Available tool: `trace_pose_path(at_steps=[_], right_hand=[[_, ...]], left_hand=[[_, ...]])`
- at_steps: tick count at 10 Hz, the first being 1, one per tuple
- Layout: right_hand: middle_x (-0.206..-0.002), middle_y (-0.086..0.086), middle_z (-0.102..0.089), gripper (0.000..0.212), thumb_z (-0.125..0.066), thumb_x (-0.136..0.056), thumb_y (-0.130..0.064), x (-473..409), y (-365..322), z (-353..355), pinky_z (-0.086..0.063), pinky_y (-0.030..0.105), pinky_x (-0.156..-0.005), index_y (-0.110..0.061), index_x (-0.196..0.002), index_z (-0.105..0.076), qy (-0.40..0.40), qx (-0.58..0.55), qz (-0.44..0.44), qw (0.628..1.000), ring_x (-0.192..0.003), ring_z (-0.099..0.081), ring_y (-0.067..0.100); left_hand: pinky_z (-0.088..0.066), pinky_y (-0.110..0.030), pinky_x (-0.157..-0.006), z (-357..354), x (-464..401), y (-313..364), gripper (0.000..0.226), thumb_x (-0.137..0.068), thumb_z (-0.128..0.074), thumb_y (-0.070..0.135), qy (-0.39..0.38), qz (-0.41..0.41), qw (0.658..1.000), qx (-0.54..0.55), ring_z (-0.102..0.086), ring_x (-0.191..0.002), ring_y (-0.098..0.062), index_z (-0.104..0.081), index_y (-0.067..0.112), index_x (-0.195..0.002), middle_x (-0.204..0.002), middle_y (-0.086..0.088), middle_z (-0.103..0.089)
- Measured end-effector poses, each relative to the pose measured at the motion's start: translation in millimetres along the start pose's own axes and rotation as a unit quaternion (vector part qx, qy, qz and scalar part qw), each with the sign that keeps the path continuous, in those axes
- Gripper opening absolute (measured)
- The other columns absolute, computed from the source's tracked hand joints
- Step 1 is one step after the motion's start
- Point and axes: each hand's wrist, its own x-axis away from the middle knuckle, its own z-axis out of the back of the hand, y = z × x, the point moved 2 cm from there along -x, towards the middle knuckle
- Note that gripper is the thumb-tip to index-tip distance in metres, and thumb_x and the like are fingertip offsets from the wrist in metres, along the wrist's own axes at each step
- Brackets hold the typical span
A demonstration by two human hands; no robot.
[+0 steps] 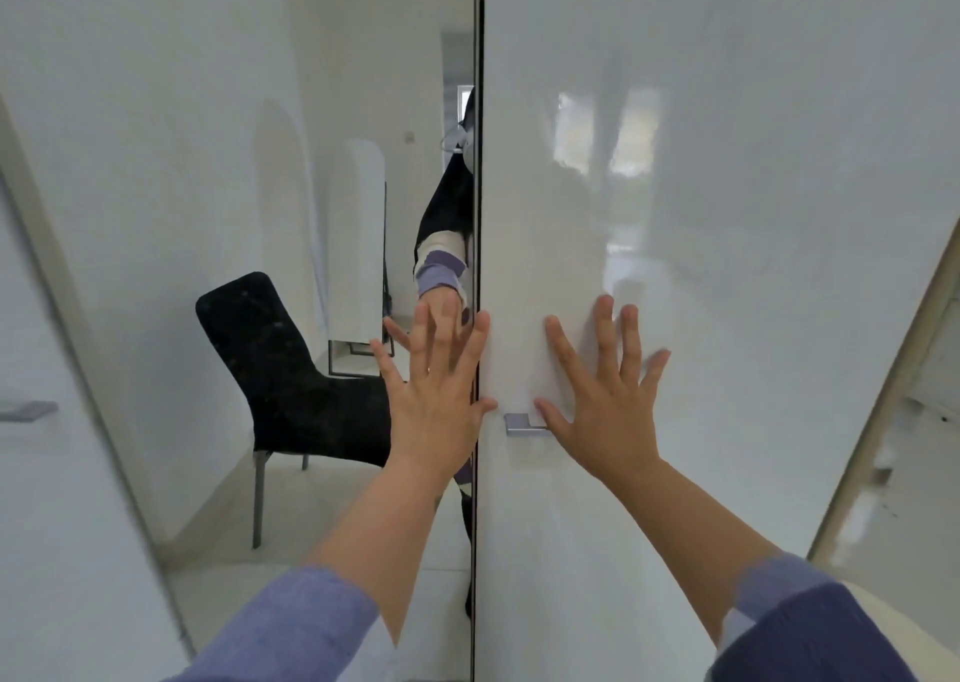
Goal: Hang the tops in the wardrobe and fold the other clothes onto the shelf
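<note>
Head camera view, looking forward at two tall wardrobe doors that meet at a dark vertical seam. On the left stands a mirrored wardrobe door (234, 214); on the right, a glossy white wardrobe door (727, 266) carrying faint window reflections. Both of the person's arms reach forward, with blue shirt cuffs pushed back from the wrists.

Left hand (436, 411) lies flat with fingers spread wide, its palm on the mirrored door right at the seam, fingertips meeting their own reflection. Right hand (608, 416) is also flat and fanned out, pressed against the white door, with its thumb resting on a small silver metal handle (522, 424) fixed near that door's left edge. Neither hand holds anything.

Reflected in the mirror are a black upholstered chair on thin grey metal legs (291, 375) on a pale floor and a sliver of the person's striped sleeve. No clothes show; the wardrobe's inside is hidden behind the doors.
</note>
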Motion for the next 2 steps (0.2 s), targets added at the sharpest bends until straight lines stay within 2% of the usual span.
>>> trace_pose_path(at_steps=[1, 2], right_hand=[[-0.161, 0.011, 0.004, 0.073, -0.043, -0.086, -0.055, 4, 8, 15, -0.014, 0.065, -0.111, -0.034, -0.151, -0.016, 0.01, -0.04, 0.033, 0.999, -0.147, 0.006, 0.033], [-0.161, 0.0, 0.008, 0.064, -0.031, -0.09, -0.056, 29, 22, 33, -0.009, 0.056, -0.116, -0.042, -0.15, -0.013, -0.041, -0.129, 0.061, 0.989, -0.148, 0.009, 0.021]], left_hand=[[-0.009, -0.069, -0.109, 5, 12, -1, 0.094, -0.081, -0.057, 0.058, 0.029, -0.006, 0.999, 0.018, -0.001, -0.147, -0.033, -0.009, 0.022, -0.153, -0.161, -0.011, 0.0], [-0.021, -0.067, -0.107, -7, 66, -9, 0.073, -0.091, -0.034, 0.056, 0.035, -0.02, 0.998, 0.052, -0.005, -0.148, -0.029, -0.017, 0.022, -0.153, -0.161, -0.008, -0.006]])
